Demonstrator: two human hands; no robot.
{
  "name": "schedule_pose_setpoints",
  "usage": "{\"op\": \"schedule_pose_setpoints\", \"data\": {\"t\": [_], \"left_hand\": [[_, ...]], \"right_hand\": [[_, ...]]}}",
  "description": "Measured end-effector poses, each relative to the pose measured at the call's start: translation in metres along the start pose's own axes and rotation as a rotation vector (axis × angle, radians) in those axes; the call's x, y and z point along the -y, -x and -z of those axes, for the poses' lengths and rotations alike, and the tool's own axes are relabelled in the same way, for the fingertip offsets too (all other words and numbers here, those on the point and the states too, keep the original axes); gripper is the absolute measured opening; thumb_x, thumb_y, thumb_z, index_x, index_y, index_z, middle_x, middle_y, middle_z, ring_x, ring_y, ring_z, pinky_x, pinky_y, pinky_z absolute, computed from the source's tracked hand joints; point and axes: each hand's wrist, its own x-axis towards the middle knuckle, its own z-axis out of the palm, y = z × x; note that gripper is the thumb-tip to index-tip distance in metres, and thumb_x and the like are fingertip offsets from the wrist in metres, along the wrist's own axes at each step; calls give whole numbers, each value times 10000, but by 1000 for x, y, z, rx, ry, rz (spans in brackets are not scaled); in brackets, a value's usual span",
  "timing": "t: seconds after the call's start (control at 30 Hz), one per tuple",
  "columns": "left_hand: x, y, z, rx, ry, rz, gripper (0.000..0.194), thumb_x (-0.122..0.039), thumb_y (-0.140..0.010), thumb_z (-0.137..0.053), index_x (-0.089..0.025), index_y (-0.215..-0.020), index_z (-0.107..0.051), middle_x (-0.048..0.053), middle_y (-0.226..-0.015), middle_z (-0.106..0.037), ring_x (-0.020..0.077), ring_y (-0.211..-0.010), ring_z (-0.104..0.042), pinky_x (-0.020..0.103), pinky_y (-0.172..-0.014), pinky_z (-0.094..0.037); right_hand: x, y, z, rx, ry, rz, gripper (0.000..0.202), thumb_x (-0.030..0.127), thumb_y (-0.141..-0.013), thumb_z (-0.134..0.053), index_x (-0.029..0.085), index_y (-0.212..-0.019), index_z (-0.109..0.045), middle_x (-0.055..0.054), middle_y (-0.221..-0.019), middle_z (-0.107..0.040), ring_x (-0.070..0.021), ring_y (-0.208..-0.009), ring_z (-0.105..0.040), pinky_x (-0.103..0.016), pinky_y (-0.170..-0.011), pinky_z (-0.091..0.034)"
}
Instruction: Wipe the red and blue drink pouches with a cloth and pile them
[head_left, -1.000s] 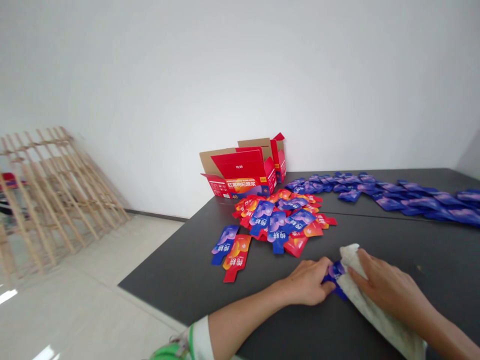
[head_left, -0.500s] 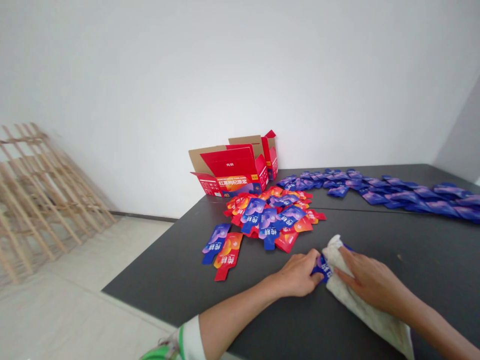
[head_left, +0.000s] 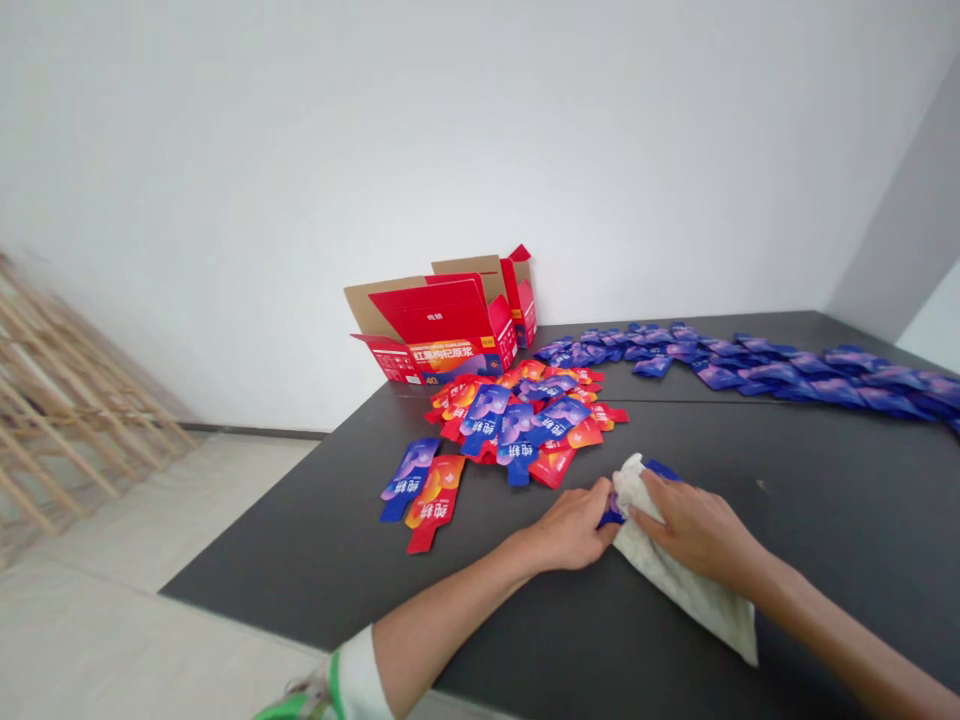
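Observation:
My left hand (head_left: 576, 527) pinches one end of a blue-purple sachet (head_left: 611, 512) just above the dark table. A whitish cloth (head_left: 667, 575) is gripped in my right hand (head_left: 686, 520) and lies over the sachet, covering most of it; a blue corner shows beyond the fingers. The cloth's loose end hangs toward the table's near side. Left of my hands lie a single blue sachet (head_left: 410, 478) and a red-orange sachet (head_left: 437, 500), side by side. Behind them is a heap of mixed red and blue sachets (head_left: 517, 420).
Two red cartons, the front carton (head_left: 442, 335) and the rear carton (head_left: 523, 295), stand with flaps up by the white wall. A long overlapping row of blue sachets (head_left: 795, 375) runs along the back right of the table (head_left: 315, 560). A wooden rack (head_left: 67, 400) leans at far left.
My right hand and the cloth have slid toward my left hand, so the cloth now covers more of the sachet's printed face. The whole view has shifted slightly to the right.

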Motion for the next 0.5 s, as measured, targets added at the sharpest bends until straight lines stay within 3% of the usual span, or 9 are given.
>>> {"op": "schedule_pose_setpoints", "data": {"t": [0.1,0.27,0.43,0.5], "left_hand": [[0,-1,0,12,11,14,221,-309,-836,-457,-222,-1014,-359,6,-865,-581,184,-808,-581,249,-647,-388],[2,-2,-2,-7,48,14,222,-299,-832,-466,-211,-1010,-366,29,-920,-584,196,-871,-572,259,-687,-387],[2,-2,-2,5,36,18,240,-324,-837,-463,-217,-1030,-367,19,-876,-583,187,-808,-573,255,-656,-379],[1,-2,-2,0,29,19,245,-327,-835,-466,-218,-1029,-364,16,-869,-581,185,-799,-572,252,-647,-376]], "right_hand": [[-2,-2,8,15,45,-137,386,438,-880,-301,147,-1058,-481,-132,-955,-624,-240,-827,-606,-279,-629,-388],[4,2,11,66,-18,86,409,422,-884,-308,144,-1144,-458,-135,-1013,-610,-242,-900,-591,-289,-685,-391],[-2,0,14,67,59,-119,430,444,-880,-299,137,-1134,-461,-144,-953,-625,-265,-838,-606,-305,-635,-387],[-3,0,13,60,48,-75,414,431,-883,-302,137,-1125,-465,-143,-957,-624,-253,-847,-605,-299,-650,-387]]}}
